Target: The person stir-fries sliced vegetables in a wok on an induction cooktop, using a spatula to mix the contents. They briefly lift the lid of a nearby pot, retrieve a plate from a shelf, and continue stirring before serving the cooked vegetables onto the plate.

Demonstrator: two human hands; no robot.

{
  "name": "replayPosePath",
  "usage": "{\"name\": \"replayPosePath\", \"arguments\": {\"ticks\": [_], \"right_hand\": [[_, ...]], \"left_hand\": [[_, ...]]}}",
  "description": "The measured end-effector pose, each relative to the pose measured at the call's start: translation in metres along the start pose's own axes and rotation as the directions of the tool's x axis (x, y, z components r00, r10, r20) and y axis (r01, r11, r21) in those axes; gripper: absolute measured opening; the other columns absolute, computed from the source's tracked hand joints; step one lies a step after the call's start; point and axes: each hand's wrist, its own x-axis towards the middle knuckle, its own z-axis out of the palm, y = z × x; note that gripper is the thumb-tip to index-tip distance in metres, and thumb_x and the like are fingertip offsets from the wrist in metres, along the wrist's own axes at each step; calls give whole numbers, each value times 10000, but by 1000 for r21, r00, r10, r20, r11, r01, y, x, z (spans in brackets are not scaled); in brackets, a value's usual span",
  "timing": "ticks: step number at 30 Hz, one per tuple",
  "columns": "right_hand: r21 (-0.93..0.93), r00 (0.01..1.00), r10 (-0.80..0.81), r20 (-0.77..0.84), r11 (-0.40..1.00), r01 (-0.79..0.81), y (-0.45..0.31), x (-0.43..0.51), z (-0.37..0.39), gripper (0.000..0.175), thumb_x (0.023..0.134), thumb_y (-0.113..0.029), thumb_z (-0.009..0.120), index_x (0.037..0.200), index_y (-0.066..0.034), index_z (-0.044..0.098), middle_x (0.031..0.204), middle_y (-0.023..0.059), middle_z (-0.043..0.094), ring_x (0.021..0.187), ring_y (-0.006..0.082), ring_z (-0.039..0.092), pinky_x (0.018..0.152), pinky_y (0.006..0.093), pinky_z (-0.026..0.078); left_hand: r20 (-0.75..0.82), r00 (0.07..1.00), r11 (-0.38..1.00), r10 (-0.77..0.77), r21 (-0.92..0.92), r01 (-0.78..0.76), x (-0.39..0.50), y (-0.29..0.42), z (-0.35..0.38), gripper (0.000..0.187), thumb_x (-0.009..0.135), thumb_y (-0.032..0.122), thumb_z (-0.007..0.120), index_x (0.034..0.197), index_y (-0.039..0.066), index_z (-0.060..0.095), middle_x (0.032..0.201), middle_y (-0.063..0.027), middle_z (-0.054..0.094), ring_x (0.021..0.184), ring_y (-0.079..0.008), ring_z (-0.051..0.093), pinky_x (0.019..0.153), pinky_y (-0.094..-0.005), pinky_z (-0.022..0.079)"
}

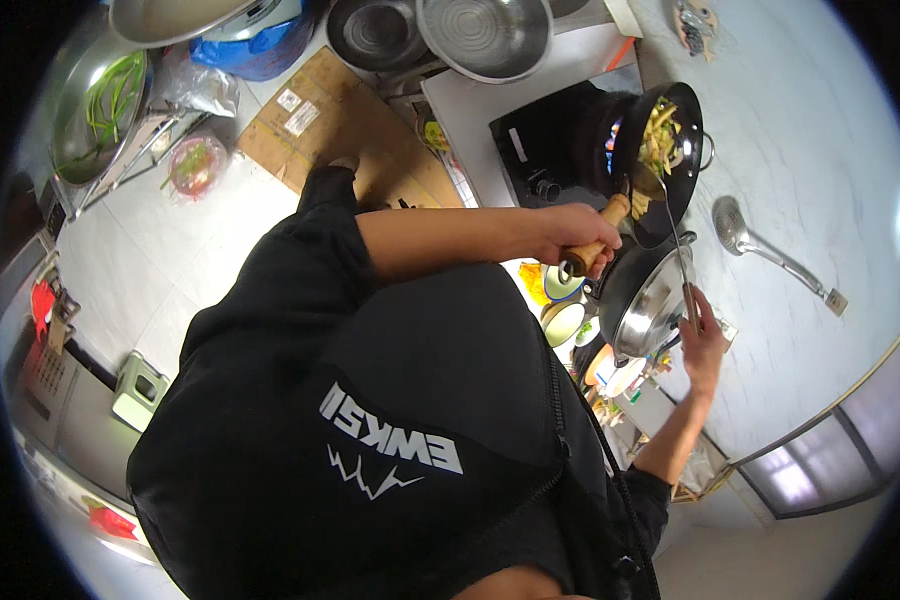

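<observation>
My left hand [581, 231] grips the wooden handle [598, 244] of a black wok [679, 210]. The wok is tilted over a black stove [547, 150], and its food, yellow-green cut pieces [661, 139], lies along the inner side. In my right hand [702, 341] is a long-handled metal turner [675, 225], whose head reaches into the wok beneath the food. Just below the wok sits a dark pan with a glass lid [656, 307], near my right hand. Whether the wok's base touches the stove cannot be told.
A metal skimmer [731, 225] hangs by the pale wall [795, 165]. Bowls [562, 322] crowd beside the lidded pan. Two dark pans [487, 37] stand at the top. Flattened cardboard [390, 150] covers the floor; green stalks lie in a metal basin [67, 142] at left.
</observation>
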Motion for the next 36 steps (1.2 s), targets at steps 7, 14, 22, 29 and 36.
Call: {"name": "replayPosePath", "arguments": {"ticks": [7, 14, 22, 29, 36], "right_hand": [[75, 925, 359, 128, 926, -370, -44, 18, -3, 502, 824, -8, 497, 1319, -86, 469, 1076, 112, 635, 877, 150, 597, 765, 257, 454], [-13, 989, 137, 53, 991, -136, -40, 25, 19, 497, 819, -32, 515, 1313, -69, 476, 964, 62, 634, 724, 87, 534, 648, 222, 440], [196, 962, 190, -195, 969, -151, -19, 17, 16, 484, 830, -51, 512, 1311, -90, 476, 1112, 94, 631, 704, 133, 569, 651, 267, 462], [-103, 982, 99, -158, 988, -116, -28, 13, 31, 521, 778, -46, 535, 1280, -182, 503, 1102, 189, 592, 1004, 382, 561, 850, 401, 459], [-8, 996, 64, -53, 998, -65, -43, 17, -6, 461, 789, -76, 521, 1237, -186, 526, 967, 190, 622, 891, 393, 579, 749, 463, 461]], "left_hand": [[32, 999, 999, 16, -34, -15, 1, -3, -3, 141, 821, 73, 583, 834, 7, 459, 668, -98, 512, 540, -180, 545, 502, -332, 506], [25, 1000, 999, 16, 31, -16, 5, -4, -5, 163, 828, 82, 586, 880, -2, 456, 710, -96, 516, 567, -176, 547, 500, -333, 514], [4, 1000, 996, -30, 86, 30, -2, 3, -5, 272, 835, 105, 606, 1022, 45, 417, 765, -63, 502, 578, -133, 526, 473, -293, 497], [-41, 998, 987, -51, 151, 57, -5, 10, 2, 314, 876, 93, 550, 1140, 22, 396, 745, -58, 498, 555, -103, 491, 453, -236, 432], [-87, 993, 978, -79, 189, 94, -11, 15, 11, 326, 880, 80, 535, 1167, 19, 393, 735, -50, 486, 543, -89, 458, 444, -215, 393]]}}
